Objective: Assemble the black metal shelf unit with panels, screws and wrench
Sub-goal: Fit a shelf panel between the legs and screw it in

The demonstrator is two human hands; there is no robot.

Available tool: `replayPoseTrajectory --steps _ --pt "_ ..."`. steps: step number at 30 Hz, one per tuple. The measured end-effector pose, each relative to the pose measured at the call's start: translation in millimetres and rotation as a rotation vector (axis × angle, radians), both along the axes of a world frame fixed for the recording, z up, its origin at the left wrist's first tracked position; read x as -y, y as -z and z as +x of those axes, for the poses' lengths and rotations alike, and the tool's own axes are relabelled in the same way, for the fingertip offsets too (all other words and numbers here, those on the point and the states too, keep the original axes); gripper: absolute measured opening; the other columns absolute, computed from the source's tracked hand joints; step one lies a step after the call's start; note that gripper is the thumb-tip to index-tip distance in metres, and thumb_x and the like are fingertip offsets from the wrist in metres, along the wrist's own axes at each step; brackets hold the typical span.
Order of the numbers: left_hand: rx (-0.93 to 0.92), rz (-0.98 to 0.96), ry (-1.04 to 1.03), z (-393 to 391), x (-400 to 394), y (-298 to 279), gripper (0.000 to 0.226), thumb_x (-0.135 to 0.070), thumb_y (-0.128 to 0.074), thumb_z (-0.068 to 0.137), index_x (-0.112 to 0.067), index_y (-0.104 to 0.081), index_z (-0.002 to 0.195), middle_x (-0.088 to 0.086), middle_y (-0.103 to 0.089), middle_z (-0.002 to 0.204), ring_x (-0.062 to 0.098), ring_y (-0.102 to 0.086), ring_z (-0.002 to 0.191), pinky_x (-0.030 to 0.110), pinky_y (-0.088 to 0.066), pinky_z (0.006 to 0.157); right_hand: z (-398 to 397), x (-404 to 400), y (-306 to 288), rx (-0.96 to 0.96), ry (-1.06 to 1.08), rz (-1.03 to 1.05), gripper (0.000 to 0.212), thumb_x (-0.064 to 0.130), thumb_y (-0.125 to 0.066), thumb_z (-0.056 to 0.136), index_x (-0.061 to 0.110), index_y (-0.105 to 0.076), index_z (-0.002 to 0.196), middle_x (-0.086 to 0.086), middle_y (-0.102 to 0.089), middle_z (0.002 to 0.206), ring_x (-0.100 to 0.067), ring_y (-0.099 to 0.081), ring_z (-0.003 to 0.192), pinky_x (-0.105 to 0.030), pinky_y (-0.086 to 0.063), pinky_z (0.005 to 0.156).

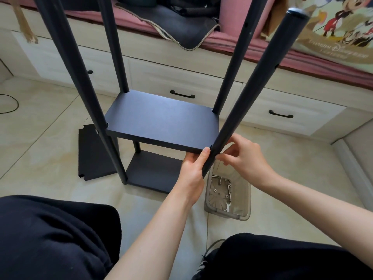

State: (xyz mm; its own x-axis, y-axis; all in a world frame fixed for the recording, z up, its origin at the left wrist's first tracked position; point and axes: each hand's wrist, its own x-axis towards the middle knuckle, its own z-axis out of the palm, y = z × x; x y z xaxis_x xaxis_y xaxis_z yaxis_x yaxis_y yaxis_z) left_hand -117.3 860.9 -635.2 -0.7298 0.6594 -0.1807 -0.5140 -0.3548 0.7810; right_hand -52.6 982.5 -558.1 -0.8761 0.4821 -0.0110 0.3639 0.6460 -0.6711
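Head view: the shelf unit (161, 118) stands on the tiled floor at centre, four black poles rising around an upper panel (163, 120), with a lower panel (153, 172) beneath. At 4 o'clock of the upper panel, the left hand (191, 170) grips the near-right pole (250, 87), thumb on the panel's corner. The right hand (245, 156), fingers curled, pinches at that pole's far side; what it holds is hidden. At 5 o'clock a clear bin (228, 195) holds screws (220, 182) and a wrench (228, 207). A spare panel (92, 154) lies at 8 o'clock.
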Motion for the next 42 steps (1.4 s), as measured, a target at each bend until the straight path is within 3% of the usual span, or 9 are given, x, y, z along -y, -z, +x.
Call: replayPoseTrajectory --steps 4,8,14,18,21,26,31,37,42 --pt "0.044 -0.035 -0.043 0.2 0.5 -5.6 0.032 -0.022 -0.059 0.102 -0.016 -0.055 0.133 0.004 -0.071 0.126 0.017 -0.067 0.117 0.034 -0.050 0.099 -1.6 -1.6 -0.7 0.027 -0.055 -0.009 0.041 0.019 -0.076 0.084 0.033 -0.054 0.116 0.009 -0.069 0.094 -0.007 -0.067 0.081 -0.018 -0.051 0.071" --pt "0.029 -0.174 -0.138 -1.6 6.5 -18.8 0.024 -0.020 -0.070 0.095 -0.014 -0.065 0.118 -0.003 -0.078 0.104 0.009 -0.073 0.098 0.017 -0.055 0.079 -8.6 -5.7 -6.5 0.063 -0.103 -0.383 0.060 0.000 -0.069 0.086 0.038 -0.052 0.128 0.013 -0.071 0.103 -0.007 -0.069 0.100 -0.022 -0.057 0.078" --pt "-0.481 -0.735 -0.432 15.7 31.7 -32.5 0.015 -0.030 -0.073 0.091 -0.022 -0.067 0.080 -0.010 -0.072 0.074 0.009 -0.068 0.081 0.032 -0.052 0.076 -13.7 -10.0 -12.4 0.130 -0.029 -0.432 0.059 -0.001 -0.074 0.080 0.035 -0.057 0.123 0.000 -0.077 0.097 -0.016 -0.071 0.096 -0.038 -0.057 0.090" --pt "-1.224 -0.841 -0.526 9.7 39.6 -36.4 0.027 -0.019 -0.081 0.083 -0.015 -0.071 0.107 -0.003 -0.070 0.105 0.024 -0.060 0.111 0.040 -0.046 0.096 -12.8 -9.8 -14.9 0.145 0.034 -0.525 0.071 0.000 -0.075 0.080 0.030 -0.044 0.136 -0.007 -0.076 0.094 -0.016 -0.072 0.094 -0.040 -0.057 0.090" --pt "-1.356 -0.942 -0.267 1.1 32.4 -37.9 0.065 -0.036 -0.078 0.085 -0.014 -0.055 0.141 0.002 -0.056 0.145 0.027 -0.037 0.146 0.048 -0.019 0.124 -13.4 -11.5 -21.4 0.201 0.072 -0.666 0.058 0.001 -0.063 0.087 0.026 -0.043 0.136 -0.009 -0.075 0.095 -0.018 -0.071 0.095 -0.039 -0.053 0.092" --pt "-1.508 -1.172 -0.037 -10.1 15.1 -32.8 0.081 -0.065 -0.047 0.095 -0.022 -0.023 0.160 -0.005 -0.018 0.168 0.017 0.001 0.157 0.049 0.011 0.122 -19.1 -15.4 -19.4 0.251 0.202 -0.835 0.027 0.013 -0.044 0.093 0.006 -0.065 0.109 -0.014 -0.072 0.110 -0.027 -0.068 0.093 -0.044 -0.051 0.095" --pt "-1.521 -1.172 -0.033 -18.0 15.4 -30.8 0.067 -0.063 -0.037 0.100 -0.031 -0.029 0.158 -0.009 -0.021 0.167 0.015 -0.005 0.156 0.054 0.017 0.118 -34.4 -20.2 -10.0 0.263 0.160 -0.825 0.035 0.043 -0.054 0.096 0.015 -0.073 0.085 -0.005 -0.074 0.087 -0.022 -0.070 0.080 -0.036 -0.053 0.086" --pt "-1.501 -1.002 -0.084 -21.4 19.8 -27.3 0.056 -0.054 -0.054 0.098 -0.033 -0.048 0.149 -0.007 -0.035 0.162 0.015 -0.018 0.154 0.048 0.010 0.119 -45.7 -12.0 -7.7 0.274 0.195 -0.857 0.021 0.016 -0.049 0.097 0.012 -0.067 0.086 -0.005 -0.071 0.079 -0.021 -0.068 0.082 -0.037 -0.055 0.076" --pt "-1.530 -0.843 -0.088 -30.0 25.4 -23.7 0.051 -0.044 -0.070 0.091 -0.031 -0.061 0.139 -0.007 -0.049 0.153 0.016 -0.032 0.149 0.053 0.000 0.118 -44.6 -6.5 -8.2 0.277 0.212 -0.875 0.024 0.011 -0.043 0.097 0.010 -0.066 0.092 -0.011 -0.069 0.091 -0.023 -0.066 0.090 -0.045 -0.055 0.088"
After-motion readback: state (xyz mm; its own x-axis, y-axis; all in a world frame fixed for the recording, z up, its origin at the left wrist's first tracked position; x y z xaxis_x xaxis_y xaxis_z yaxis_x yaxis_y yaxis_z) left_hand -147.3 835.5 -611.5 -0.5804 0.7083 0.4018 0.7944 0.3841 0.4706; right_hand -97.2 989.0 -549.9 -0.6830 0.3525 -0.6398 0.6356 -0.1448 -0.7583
